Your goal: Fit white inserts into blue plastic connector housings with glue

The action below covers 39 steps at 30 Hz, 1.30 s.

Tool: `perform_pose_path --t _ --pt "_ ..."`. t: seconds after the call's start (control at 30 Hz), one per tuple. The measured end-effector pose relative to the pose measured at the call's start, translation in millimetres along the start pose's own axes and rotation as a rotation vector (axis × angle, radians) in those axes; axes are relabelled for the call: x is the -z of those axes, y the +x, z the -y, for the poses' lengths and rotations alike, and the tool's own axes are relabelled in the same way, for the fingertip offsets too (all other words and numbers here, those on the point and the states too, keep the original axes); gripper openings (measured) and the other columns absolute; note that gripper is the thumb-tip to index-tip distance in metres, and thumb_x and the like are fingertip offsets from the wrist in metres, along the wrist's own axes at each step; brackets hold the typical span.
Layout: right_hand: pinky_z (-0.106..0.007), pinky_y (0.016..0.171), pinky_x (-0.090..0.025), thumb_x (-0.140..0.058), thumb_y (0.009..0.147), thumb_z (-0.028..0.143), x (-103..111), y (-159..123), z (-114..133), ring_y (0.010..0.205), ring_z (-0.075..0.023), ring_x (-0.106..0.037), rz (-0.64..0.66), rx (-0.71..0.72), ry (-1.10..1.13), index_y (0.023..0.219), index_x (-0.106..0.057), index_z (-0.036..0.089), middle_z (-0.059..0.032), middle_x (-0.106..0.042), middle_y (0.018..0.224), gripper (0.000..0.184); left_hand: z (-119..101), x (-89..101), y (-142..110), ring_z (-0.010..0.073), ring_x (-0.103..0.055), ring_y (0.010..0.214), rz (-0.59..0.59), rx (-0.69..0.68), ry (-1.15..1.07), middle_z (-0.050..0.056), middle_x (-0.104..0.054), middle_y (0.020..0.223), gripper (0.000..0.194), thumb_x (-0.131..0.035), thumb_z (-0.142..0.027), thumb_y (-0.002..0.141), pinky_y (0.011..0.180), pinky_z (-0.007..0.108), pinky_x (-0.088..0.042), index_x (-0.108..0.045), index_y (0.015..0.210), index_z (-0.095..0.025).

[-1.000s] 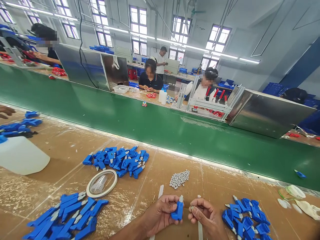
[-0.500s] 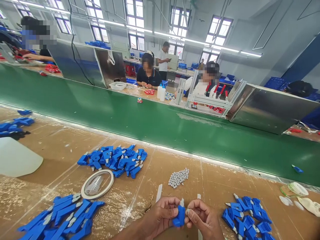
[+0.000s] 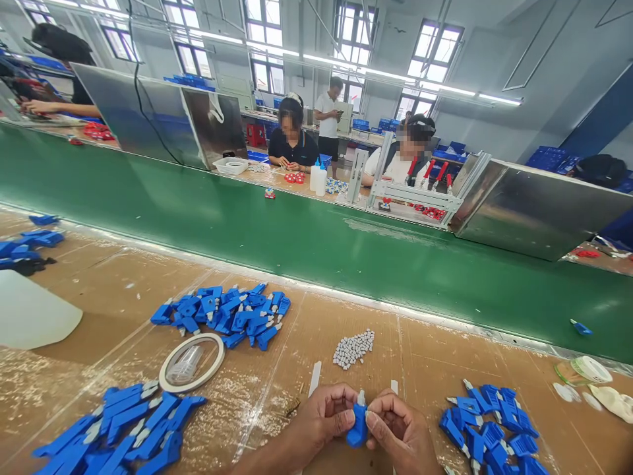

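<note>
My left hand (image 3: 329,412) pinches a blue plastic part (image 3: 357,429) between thumb and fingers, low in the middle of the head view. The part stands upright, its light grey tip (image 3: 361,398) pointing up. On its other side, my right hand (image 3: 399,429) is closed, with thumb and forefinger pressed together against the part's right edge. Whatever those right fingertips pinch is hidden. Beyond both hands lies a small heap of grey pellet-like pieces (image 3: 353,348). To the right is a pile of similar blue parts (image 3: 487,422) with grey tips.
More blue parts lie in piles at the back left (image 3: 222,313) and front left (image 3: 123,429). A tape ring (image 3: 165,377) encloses a clear plastic item. White strips (image 3: 315,378) lie near my hands. Behind the bench runs a green belt (image 3: 297,237); several people sit across it. A tub (image 3: 583,371) lies right.
My right fingertips have closed in from just beside the blue part to touch its right edge. The part has turned slightly in my left hand. The camera view has shifted a little.
</note>
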State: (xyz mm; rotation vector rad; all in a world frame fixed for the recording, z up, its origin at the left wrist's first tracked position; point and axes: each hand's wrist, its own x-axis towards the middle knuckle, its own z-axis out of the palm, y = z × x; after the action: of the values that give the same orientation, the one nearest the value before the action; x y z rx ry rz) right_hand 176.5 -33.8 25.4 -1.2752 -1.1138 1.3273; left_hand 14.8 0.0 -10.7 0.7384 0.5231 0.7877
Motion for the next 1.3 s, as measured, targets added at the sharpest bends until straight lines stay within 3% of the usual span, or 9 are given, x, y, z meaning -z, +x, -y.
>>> perform_pose_path --t 0.1,0.33,0.7,0.93,1.13,1.3 --pt "-0.026 0.053 -0.049 -0.077 0.075 0.053 -0.4 -0.2 -0.9 0.053 -0.0127 -0.057 -0.028 0.01 -0.029 0.068 -0.069 0.015 0.0006 -0.058 0.065 0.04 0.2 -0.5 -1.3 0.0118 -0.051 0.064 -0.028 -0.086 0.153 0.002 -0.06 0.07 0.053 -0.077 -0.061 0.068 0.061 0.023 -0.041 -0.068 0.087 -0.013" --pt "-0.025 0.052 -0.048 -0.081 0.07 0.054 2.4 0.6 -3.3 0.058 -0.0148 -0.058 -0.007 -0.079 -0.021 0.068 -0.072 0.015 -0.0015 -0.063 0.065 0.04 -1.5 -1.3 -5.7 0.014 -0.053 0.067 -0.059 -0.133 0.334 0.002 -0.058 0.072 0.05 -0.068 -0.062 0.076 0.063 0.025 -0.043 -0.067 0.088 -0.014" --pt "-0.015 0.045 -0.037 -0.095 0.055 0.034 9.0 2.0 -4.9 0.05 -0.0075 -0.053 0.134 -0.297 0.378 0.06 -0.066 0.016 0.0035 -0.062 0.056 0.034 0.7 -6.9 -12.9 0.0122 -0.055 0.059 0.049 -0.092 0.187 0.003 -0.062 0.069 0.045 -0.07 -0.059 0.076 0.061 0.026 -0.045 -0.062 0.085 -0.015" --pt "-0.016 0.045 -0.037 -0.094 0.058 0.032 9.7 2.4 -11.7 0.048 -0.0068 -0.052 0.175 -0.33 0.397 0.059 -0.067 0.015 0.003 -0.062 0.056 0.032 0.6 -5.9 -17.6 0.0121 -0.049 0.062 0.028 -0.147 0.253 0.002 -0.058 0.068 0.045 -0.07 -0.06 0.076 0.06 0.024 -0.039 -0.063 0.081 -0.015" --pt "-0.015 0.043 -0.033 -0.095 0.055 0.031 7.6 1.7 -16.8 0.045 -0.0058 -0.05 0.13 -0.364 0.415 0.056 -0.064 0.015 0.003 -0.061 0.052 0.035 -4.1 -3.2 -18.8 0.0123 -0.048 0.064 0.011 -0.15 0.304 0.002 -0.057 0.07 0.044 -0.068 -0.06 0.077 0.06 0.024 -0.038 -0.062 0.081 -0.016" --pt "-0.016 0.047 -0.035 -0.095 0.054 0.038 11.1 2.5 -13.5 0.047 -0.0066 -0.049 0.148 -0.358 0.363 0.058 -0.064 0.015 0.0027 -0.061 0.051 0.039 -0.7 -8.2 -15.5 0.0123 -0.049 0.064 0.022 -0.138 0.246 0.001 -0.055 0.071 0.047 -0.072 -0.061 0.072 0.062 0.024 -0.039 -0.061 0.082 -0.017"
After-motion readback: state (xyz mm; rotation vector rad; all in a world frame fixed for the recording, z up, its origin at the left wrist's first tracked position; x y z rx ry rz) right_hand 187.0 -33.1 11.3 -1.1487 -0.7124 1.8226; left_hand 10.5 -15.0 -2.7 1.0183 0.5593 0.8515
